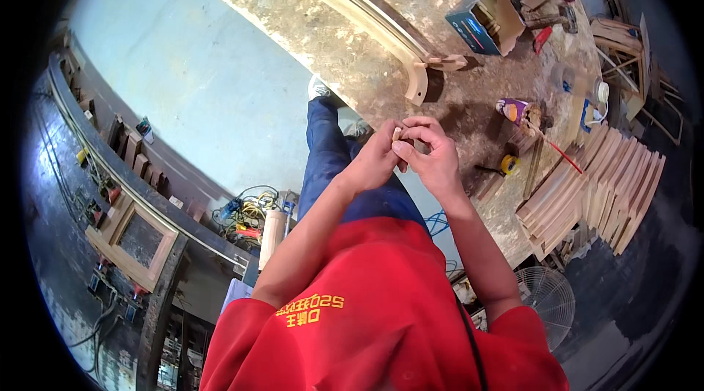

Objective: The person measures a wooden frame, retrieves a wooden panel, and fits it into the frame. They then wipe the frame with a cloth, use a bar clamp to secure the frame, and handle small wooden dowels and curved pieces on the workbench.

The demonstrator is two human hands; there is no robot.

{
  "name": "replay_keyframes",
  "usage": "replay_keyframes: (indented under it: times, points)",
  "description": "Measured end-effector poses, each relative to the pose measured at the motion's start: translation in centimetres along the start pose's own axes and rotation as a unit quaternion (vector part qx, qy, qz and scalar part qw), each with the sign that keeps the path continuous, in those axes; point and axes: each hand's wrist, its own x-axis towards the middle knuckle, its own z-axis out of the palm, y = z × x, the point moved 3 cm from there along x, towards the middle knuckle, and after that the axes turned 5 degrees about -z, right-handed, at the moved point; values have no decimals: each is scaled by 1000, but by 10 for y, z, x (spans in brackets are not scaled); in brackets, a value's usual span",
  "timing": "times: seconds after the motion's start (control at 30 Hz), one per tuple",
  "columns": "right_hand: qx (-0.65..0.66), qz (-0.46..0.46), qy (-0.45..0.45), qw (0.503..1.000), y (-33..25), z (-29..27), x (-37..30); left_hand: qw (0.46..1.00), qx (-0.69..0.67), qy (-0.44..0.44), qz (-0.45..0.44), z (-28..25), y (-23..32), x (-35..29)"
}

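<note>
In front of my waist, close to the workbench edge, my hands meet around a small wooden dowel (397, 133), its pale end showing between the fingertips. My left hand (372, 162) is closed on the dowel from one side. On the other side, my right hand (434, 160) has its thumb and curled fingers pressed against it. Part of the dowel is hidden by the fingers. Just beyond my hands, a curved wooden chair part (416, 79) lies on the workbench (337, 46) with long wooden rails (359, 13).
To the right on the bench are an open box of wooden pieces (469, 32), a purple can (511, 109), a yellow tape measure (509, 164) and stacked wooden slats (565, 200). A fan (546, 303) stands lower right. Cables (253, 211) and a wooden frame (117, 244) are on the left.
</note>
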Motion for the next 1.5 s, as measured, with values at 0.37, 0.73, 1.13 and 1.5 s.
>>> replay_keyframes:
  times: [0.37, 0.73, 1.13, 1.5]
  points:
    - [-346, -177, 80, 918, 40, -34, 55, 990, 89, 1, -106, -4, -33, -13]
    - [-435, -167, -39, 884, 59, -24, 80, 991, 70, 40, -105, -25, -37, -12]
    - [-390, -152, 60, 906, 82, -18, 72, 981, 178, 59, -45, -38, -9, 35]
    - [-354, 185, 371, 838, 272, -288, -153, 500, 812, 69, 292, -68, 86, 167]
